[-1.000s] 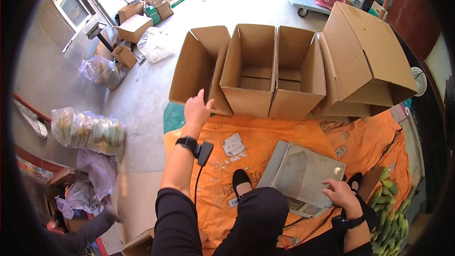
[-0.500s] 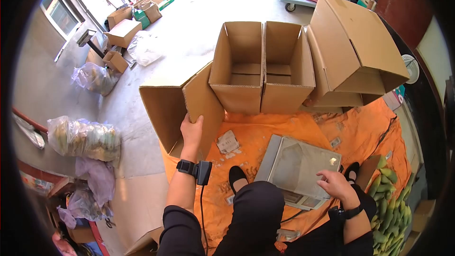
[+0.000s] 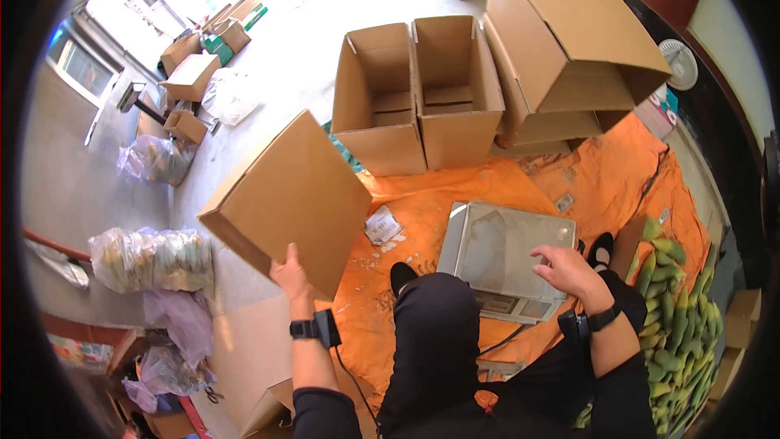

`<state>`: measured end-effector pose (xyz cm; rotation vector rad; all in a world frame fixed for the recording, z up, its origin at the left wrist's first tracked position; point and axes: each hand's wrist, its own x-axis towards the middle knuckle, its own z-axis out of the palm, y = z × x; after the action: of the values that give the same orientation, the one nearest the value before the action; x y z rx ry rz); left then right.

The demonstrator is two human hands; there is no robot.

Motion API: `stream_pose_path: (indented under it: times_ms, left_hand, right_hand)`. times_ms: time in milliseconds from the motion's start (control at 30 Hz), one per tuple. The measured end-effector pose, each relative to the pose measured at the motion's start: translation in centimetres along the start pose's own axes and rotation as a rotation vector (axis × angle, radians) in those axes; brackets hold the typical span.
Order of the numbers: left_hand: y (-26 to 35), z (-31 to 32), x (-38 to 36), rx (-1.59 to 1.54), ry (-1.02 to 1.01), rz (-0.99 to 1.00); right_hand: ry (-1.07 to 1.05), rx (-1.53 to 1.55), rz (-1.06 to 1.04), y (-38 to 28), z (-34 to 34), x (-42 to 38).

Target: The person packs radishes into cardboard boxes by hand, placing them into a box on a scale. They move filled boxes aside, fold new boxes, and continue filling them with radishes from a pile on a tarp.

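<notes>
Status: you've got one box (image 3: 301, 195) in your left hand (image 3: 292, 272). Grip is part-closed on its lower edge, with a finger up along the side face. Box is tilted, ahead and to the left of the grey device (image 3: 512, 244), with its inside out of sight. Can't tell if any corner of it touches down.

Right hand (image 3: 569, 272) is at the device's right edge, fingers half open and loosely curled, nothing seen in it. Can't tell if the fingertips touch the cover.

Done, as far as it shows: two boxes are upright and open beyond the device, the near box (image 3: 378, 150) and its neighbour (image 3: 461, 138), side by side. No goods visible in either. To the right of those, beyond the device, a big box (image 3: 601, 24) lies tipped on its side over another carton (image 3: 508, 81).

Left: the box in your hand is not set down or lined up with the pair. Green produce (image 3: 678, 317) is heaped to the right of the device, outside the boxes. Device sits on the orange sheet (image 3: 422, 187), and no hand is gripping it.
</notes>
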<state>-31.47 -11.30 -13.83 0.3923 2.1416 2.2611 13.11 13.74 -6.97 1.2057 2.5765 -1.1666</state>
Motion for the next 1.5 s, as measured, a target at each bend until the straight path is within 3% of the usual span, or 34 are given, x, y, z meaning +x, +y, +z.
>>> stream_pose_path:
  times_ms: [233,333,400,467,567,700,800,1000,1100,1500]
  left_hand:
    - [10.0,-7.5,-6.1,0.134,-0.025,-0.093]
    - [12.6,-11.4,-7.7,0.192,-0.136,-0.063]
    - [14.8,-12.8,-7.5,0.451,-0.302,0.091]
    - [18.1,-11.6,-8.4,0.471,-0.304,0.121]
    - [21.8,-9.5,-8.9,0.653,-0.419,0.391]
    - [26.6,-5.0,-9.4,0.748,-0.520,0.596]
    - [30.1,-1.2,-10.1,0.871,-0.667,0.651]
    - [31.3,6.4,-12.2,0.804,-0.913,0.681]
    - [30.9,10.5,-14.2,0.725,-1.145,0.772]
    - [24.7,20.9,-22.5,0.728,-1.558,0.755]
  right_hand:
    - [0.010,-0.020,-0.021,1.0,0.9,0.3]
    - [0.029,-0.009,-0.006,0.7,0.7,0.4]
    - [0.055,0.002,-0.005,0.9,0.7,0.8]
    - [0.082,0.016,0.001,0.8,0.5,0.8]
    - [0.183,0.079,-0.030,0.8,-0.4,0.8]
    - [0.385,0.165,-0.081,0.8,-2.2,0.0]
    - [0.501,0.272,-0.085,1.4,-3.6,-0.9]
    - [0.729,0.672,-0.084,2.7,-6.4,-2.9]
    - [0.858,0.894,-0.205,3.3,-7.4,-4.0]
    - [0.940,1.041,-0.204,3.1,-9.7,-8.0]
